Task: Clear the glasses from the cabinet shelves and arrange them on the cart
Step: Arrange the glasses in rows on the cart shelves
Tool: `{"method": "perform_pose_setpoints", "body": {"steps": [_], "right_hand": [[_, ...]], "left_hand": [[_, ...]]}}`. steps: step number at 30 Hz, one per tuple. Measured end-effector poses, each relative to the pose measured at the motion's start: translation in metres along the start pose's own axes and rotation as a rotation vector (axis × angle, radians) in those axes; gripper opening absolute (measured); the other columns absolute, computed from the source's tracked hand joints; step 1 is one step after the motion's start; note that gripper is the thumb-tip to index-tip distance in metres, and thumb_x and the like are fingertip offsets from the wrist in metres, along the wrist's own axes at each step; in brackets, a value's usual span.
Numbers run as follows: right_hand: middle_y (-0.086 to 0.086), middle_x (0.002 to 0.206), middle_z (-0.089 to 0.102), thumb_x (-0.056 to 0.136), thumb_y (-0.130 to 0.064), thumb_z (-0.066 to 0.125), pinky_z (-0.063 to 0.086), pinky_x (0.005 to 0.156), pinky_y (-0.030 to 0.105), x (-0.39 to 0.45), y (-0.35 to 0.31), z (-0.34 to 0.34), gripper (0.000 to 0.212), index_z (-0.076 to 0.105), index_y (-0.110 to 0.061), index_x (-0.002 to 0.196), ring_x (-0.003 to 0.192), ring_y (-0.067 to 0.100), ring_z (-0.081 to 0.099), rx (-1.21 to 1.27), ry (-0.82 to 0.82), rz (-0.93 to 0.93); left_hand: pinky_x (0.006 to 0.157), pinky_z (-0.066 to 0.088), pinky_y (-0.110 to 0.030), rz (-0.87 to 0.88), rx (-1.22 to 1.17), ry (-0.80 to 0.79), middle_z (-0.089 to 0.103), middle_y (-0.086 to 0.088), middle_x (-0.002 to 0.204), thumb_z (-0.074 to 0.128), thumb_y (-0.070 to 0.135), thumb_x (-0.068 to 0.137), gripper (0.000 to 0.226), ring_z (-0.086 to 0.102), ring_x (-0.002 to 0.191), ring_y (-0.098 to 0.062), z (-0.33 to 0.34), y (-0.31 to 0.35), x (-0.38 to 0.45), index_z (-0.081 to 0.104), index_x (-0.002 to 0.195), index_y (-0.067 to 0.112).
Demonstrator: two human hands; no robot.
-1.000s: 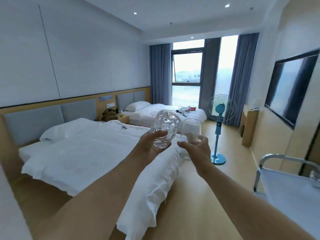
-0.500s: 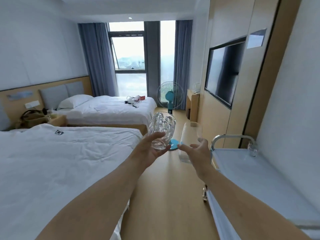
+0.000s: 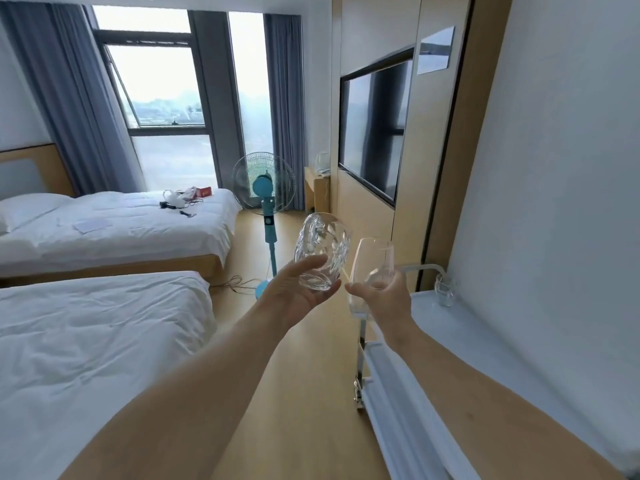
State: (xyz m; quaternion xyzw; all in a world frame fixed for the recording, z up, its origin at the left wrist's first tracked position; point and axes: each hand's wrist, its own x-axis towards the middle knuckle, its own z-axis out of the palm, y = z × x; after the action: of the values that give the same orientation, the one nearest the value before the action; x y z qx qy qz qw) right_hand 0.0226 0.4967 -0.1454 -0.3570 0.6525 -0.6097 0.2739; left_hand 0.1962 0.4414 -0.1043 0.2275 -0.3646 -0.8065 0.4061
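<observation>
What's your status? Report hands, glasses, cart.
Left hand holds cut glass; right hand holds plain glass. Both in air, short of cart. One small glass already on cart's far end. Nothing in the way.

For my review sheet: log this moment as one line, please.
phase: carrying | left hand: grips cut glass | right hand: grips smooth glass | cart: one small glass at far end

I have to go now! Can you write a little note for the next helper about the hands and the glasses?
Left hand holds the cut glass, tilted. Right hand holds the plain glass. Both glasses are in the air, not yet on the cart.
Done: one small glass already stands at the cart's far end.
Left: set both glasses down on the cart. The cabinet is out of view, so check it for more.
</observation>
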Motion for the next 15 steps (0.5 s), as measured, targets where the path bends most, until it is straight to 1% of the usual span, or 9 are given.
{"method": "perform_pose_setpoints", "body": {"steps": [2, 4, 6, 7, 8, 10, 12, 13, 15], "right_hand": [[0.002, 0.108, 0.058, 0.065, -0.033, 0.093, 0.053, 0.094, 0.044, 0.019, 0.006, -0.001, 0.096, 0.037, -0.012, 0.141, 0.102, 0.021, 0.06, -0.003, 0.033, 0.02], [0.001, 0.105, 0.057, 0.066, -0.031, 0.092, 0.053, 0.086, 0.037, 0.039, 0.011, -0.001, 0.094, 0.038, -0.011, 0.141, 0.097, 0.017, 0.06, -0.004, 0.064, 0.03], [0.002, 0.104, 0.057, 0.067, -0.032, 0.092, 0.051, 0.077, 0.032, 0.058, 0.015, 0.002, 0.093, 0.038, -0.01, 0.14, 0.094, 0.016, 0.059, -0.014, 0.085, 0.034], [0.004, 0.105, 0.057, 0.067, -0.032, 0.092, 0.052, 0.077, 0.033, 0.069, 0.018, 0.004, 0.093, 0.038, -0.01, 0.139, 0.094, 0.016, 0.06, -0.019, 0.1, 0.038], [0.005, 0.106, 0.057, 0.066, -0.033, 0.092, 0.054, 0.08, 0.036, 0.08, 0.021, 0.006, 0.093, 0.038, -0.01, 0.139, 0.095, 0.018, 0.06, -0.02, 0.118, 0.044], [0.008, 0.111, 0.059, 0.065, -0.032, 0.093, 0.057, 0.085, 0.04, 0.102, 0.026, 0.01, 0.09, 0.041, -0.011, 0.135, 0.098, 0.021, 0.062, -0.027, 0.163, 0.051], [0.009, 0.112, 0.06, 0.064, -0.032, 0.093, 0.058, 0.084, 0.041, 0.123, 0.032, 0.015, 0.088, 0.042, -0.012, 0.133, 0.1, 0.022, 0.063, -0.034, 0.213, 0.065], [0.007, 0.111, 0.059, 0.064, -0.033, 0.093, 0.057, 0.082, 0.039, 0.132, 0.034, 0.017, 0.088, 0.042, -0.013, 0.133, 0.1, 0.021, 0.062, -0.038, 0.242, 0.073], [0.004, 0.107, 0.058, 0.064, -0.035, 0.093, 0.052, 0.072, 0.031, 0.151, 0.038, 0.021, 0.089, 0.041, -0.014, 0.134, 0.096, 0.017, 0.061, -0.043, 0.302, 0.087]], "left_hand": [[0.102, 0.05, -0.051, -0.033, -0.063, -0.04, 0.061, -0.024, 0.129, 0.091, 0.009, 0.069, 0.063, 0.063, 0.114, -0.04, -0.006, -0.005, 0.027, 0.06, 0.124, 0.0], [0.108, 0.045, -0.054, -0.062, -0.125, -0.086, 0.059, -0.024, 0.136, 0.096, 0.025, 0.064, 0.082, 0.061, 0.119, -0.042, -0.011, -0.007, 0.054, 0.057, 0.132, 0.0], [0.106, 0.046, -0.054, -0.103, -0.159, -0.129, 0.06, -0.022, 0.137, 0.095, 0.045, 0.06, 0.094, 0.061, 0.12, -0.041, -0.015, -0.006, 0.081, 0.057, 0.136, 0.004], [0.104, 0.048, -0.053, -0.127, -0.169, -0.138, 0.061, -0.021, 0.136, 0.094, 0.049, 0.06, 0.094, 0.062, 0.119, -0.04, -0.016, -0.005, 0.096, 0.059, 0.136, 0.005], [0.102, 0.049, -0.053, -0.149, -0.171, -0.14, 0.063, -0.02, 0.134, 0.094, 0.049, 0.061, 0.091, 0.064, 0.117, -0.039, -0.019, -0.004, 0.111, 0.061, 0.133, 0.006], [0.098, 0.052, -0.051, -0.183, -0.14, -0.154, 0.065, -0.019, 0.131, 0.091, 0.044, 0.071, 0.074, 0.067, 0.112, -0.037, -0.025, -0.001, 0.142, 0.066, 0.129, 0.005], [0.091, 0.056, -0.05, -0.211, -0.101, -0.179, 0.066, -0.021, 0.128, 0.085, 0.037, 0.081, 0.063, 0.068, 0.108, -0.037, -0.03, 0.002, 0.171, 0.065, 0.131, 0.004], [0.089, 0.057, -0.05, -0.226, -0.088, -0.187, 0.066, -0.022, 0.127, 0.085, 0.033, 0.08, 0.065, 0.069, 0.106, -0.038, -0.031, 0.004, 0.185, 0.062, 0.133, 0.004], [0.092, 0.056, -0.051, -0.266, -0.069, -0.2, 0.065, -0.023, 0.129, 0.091, 0.029, 0.071, 0.077, 0.068, 0.107, -0.038, -0.035, 0.005, 0.214, 0.059, 0.136, 0.004]]}}
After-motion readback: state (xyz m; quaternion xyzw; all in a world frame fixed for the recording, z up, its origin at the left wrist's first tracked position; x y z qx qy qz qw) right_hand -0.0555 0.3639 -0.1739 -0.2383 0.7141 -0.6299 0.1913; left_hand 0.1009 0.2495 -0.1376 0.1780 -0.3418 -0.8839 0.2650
